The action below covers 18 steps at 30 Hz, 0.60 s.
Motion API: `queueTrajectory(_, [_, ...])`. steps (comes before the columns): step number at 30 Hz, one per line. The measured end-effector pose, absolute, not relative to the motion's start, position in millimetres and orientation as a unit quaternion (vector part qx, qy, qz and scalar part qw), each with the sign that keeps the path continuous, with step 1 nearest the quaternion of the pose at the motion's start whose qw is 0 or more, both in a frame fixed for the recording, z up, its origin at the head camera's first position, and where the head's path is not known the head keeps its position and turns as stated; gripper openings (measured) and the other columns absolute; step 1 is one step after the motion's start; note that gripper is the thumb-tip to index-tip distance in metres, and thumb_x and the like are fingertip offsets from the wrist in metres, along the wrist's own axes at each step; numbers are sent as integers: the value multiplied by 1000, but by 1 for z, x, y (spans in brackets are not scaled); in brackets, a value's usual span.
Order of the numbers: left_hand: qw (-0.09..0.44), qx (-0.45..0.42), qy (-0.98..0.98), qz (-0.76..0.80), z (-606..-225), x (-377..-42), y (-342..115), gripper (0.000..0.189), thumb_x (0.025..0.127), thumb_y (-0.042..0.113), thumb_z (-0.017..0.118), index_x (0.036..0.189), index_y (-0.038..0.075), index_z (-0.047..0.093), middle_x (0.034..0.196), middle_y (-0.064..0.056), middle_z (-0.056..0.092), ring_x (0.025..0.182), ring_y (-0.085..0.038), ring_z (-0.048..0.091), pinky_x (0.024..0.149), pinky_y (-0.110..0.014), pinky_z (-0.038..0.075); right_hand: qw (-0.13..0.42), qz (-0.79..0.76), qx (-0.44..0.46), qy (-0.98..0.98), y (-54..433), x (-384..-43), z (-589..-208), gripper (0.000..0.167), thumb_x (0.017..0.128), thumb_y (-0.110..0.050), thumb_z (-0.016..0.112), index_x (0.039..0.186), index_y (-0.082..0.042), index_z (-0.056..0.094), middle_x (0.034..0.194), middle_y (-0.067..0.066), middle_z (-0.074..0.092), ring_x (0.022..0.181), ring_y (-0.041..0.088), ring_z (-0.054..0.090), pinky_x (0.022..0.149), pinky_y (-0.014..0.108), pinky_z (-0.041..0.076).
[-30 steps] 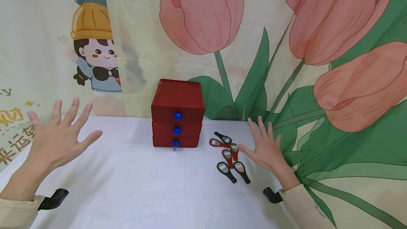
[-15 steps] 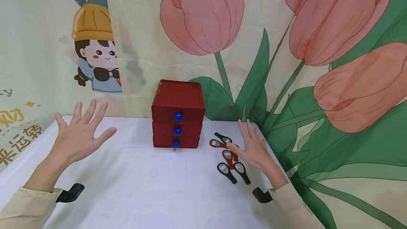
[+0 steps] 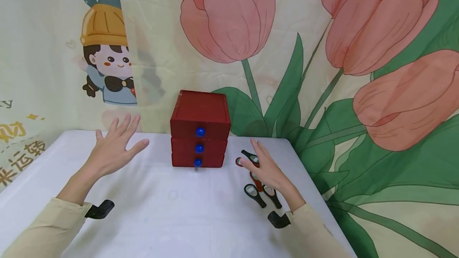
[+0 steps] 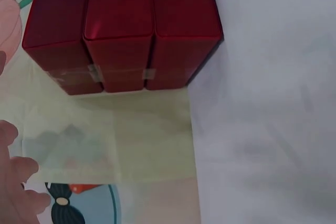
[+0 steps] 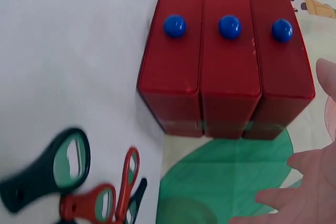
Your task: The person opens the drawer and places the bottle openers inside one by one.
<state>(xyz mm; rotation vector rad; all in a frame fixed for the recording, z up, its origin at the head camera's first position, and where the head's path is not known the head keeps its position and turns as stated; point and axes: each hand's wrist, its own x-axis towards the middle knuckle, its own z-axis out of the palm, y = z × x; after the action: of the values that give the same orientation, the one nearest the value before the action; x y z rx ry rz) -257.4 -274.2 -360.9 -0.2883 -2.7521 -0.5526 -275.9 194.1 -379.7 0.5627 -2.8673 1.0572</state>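
In the head view my left hand (image 3: pixel 112 148) is raised over the white table, left of a red box with three drawers (image 3: pixel 199 126). Its fingers are extended, the thumb points toward the box, and nothing is in it. My right hand (image 3: pixel 267 168) hovers right of the box with straight fingers, also holding nothing. Beneath and in front of it lie several small black and red things with oval glassy heads and short handles, among them a black one (image 3: pixel 254 195) and a red one (image 5: pixel 86 203). The hand partly hides this group.
Each drawer has a blue round knob, such as the top knob (image 3: pixel 200 132). A white cloth (image 3: pixel 172 218) covers the table. Close behind the box hangs a backdrop (image 3: pixel 154 51) printed with tulips and a cartoon figure. The table's right edge (image 3: pixel 315 182) runs beyond my right hand.
Both hands have moved inward, the left one rightward and the right one leftward over the small things. The drawer box and the small things have stayed where they were.
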Motion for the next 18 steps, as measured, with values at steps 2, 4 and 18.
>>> queueTrajectory(2, [150, -100, -961, -210, -360, -260, -270, 92, 105, 63, 50, 173, 20, 5, 176, -25, 7, 158, -59, 0, 107, -92, -8, 13, 358, 186, -915, 186, -277, -381, 92, 103, -57, 59, 172, -17, 14, 177, 17, 10, 163, 43, 10, 119, 81, 20])
queueTrajectory(4, [137, -100, -959, -226, -358, -263, -267, 91, 105, 63, 49, 173, 21, 5, 176, -24, 6, 158, -57, 0, 109, -91, -7, 5, 376, 180, -909, 179, -277, -382, 90, 104, -57, 59, 172, -18, 16, 177, 15, 14, 162, 40, 13, 121, 78, 21])
queueTrajectory(18, [90, -137, -926, -341, -345, -287, -244, 85, 110, 57, 45, 172, 16, 5, 178, -18, 8, 162, -46, 10, 121, -79, 15, -98, 504, 161, -843, 136, -278, -373, 79, 104, -59, 56, 168, -19, 30, 167, 15, 38, 147, 43, 45, 113, 65, 46])
